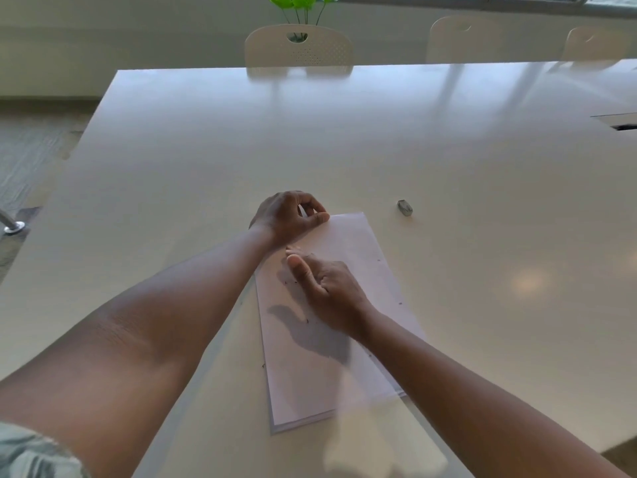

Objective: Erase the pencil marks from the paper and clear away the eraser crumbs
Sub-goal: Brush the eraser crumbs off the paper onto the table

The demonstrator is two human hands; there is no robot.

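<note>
Soft window backlight; glare on table [379,132]; edges perhaps blurred.

The bench [344,139] is seen to have a smooth, glossy, cream-coloured top in which window light and chair backs are mirrored. The paper [362,246] is a matt white sheet, flat and uncreased, dotted with a few dark eraser crumbs [306,320]. The eraser [405,207] looks grey and dull, possibly sleeved; its material cannot be told. The chair [299,46] back appears as matt perforated plastic. Patterned cloth is shown on the sleeve [31,453].
</note>
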